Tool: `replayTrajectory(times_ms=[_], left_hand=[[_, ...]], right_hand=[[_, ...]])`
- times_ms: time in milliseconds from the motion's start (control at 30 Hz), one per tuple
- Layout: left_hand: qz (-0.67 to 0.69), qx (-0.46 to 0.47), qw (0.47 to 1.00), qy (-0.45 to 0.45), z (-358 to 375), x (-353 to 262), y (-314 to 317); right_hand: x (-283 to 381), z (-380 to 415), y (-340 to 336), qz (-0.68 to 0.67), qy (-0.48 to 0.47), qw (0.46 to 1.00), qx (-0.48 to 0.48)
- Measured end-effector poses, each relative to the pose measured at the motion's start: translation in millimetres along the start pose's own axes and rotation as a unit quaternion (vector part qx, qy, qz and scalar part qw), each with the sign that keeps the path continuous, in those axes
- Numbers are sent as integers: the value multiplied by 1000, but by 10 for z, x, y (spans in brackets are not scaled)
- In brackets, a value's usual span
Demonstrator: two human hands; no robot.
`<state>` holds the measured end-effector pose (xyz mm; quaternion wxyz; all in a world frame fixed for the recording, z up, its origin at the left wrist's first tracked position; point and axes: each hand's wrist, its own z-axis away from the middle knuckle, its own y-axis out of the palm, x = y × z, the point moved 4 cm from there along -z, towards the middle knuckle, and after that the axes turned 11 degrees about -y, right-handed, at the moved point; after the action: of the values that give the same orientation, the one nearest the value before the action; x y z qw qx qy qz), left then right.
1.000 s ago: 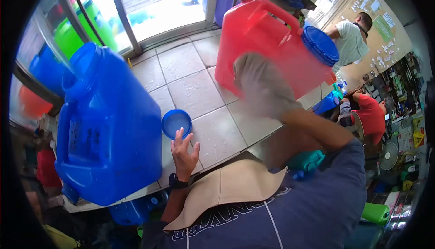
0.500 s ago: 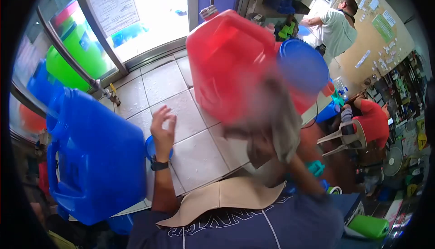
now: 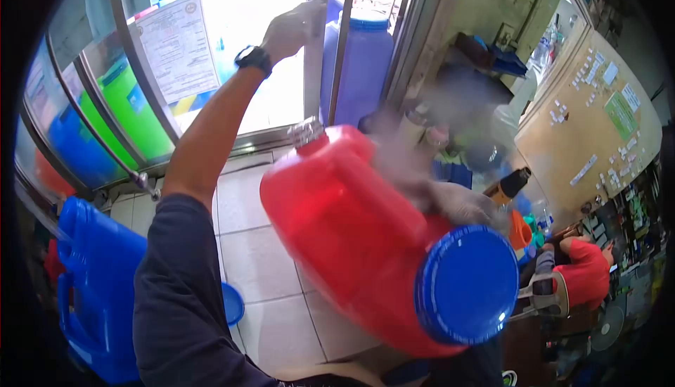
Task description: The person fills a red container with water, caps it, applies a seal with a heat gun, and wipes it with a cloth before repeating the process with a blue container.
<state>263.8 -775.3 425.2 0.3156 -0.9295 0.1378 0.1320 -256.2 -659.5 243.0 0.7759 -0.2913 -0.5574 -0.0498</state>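
Note:
A large red water jug with a wide blue screw cap and a small silvery cap is held tilted above the tiled surface. My right hand, smeared by motion, is at the handle on the jug's far side, partly hidden by it. A grey cloth hangs there too. Stretched forward, my left hand is at the upright metal frame of the glass door, its fingers blurred. It wears a dark wristwatch.
A blue jug stands at left, near a metal pipe. A round blue lid lies on the white tiles. Beyond the glass is a purple-blue container. A person in red sits at right.
My left hand has gone from above the tiles up to the door frame. The red jug has tipped, bringing its blue cap down towards me. The view has turned.

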Motion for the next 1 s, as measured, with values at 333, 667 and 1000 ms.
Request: replayTrajectory(times_ms=[333, 667, 1000], left_hand=[[-385, 139, 912, 8, -437, 86, 545], [-390, 106, 912, -63, -52, 669, -217], [-579, 159, 757, -257, 360, 1325, -1418]], right_hand=[[-423, 379, 1081, -79, 131, 986, -66], [-663, 724, 2115, -168, 142, 975, -30], [-760, 517, 2413, -226, 96, 968, -59]])
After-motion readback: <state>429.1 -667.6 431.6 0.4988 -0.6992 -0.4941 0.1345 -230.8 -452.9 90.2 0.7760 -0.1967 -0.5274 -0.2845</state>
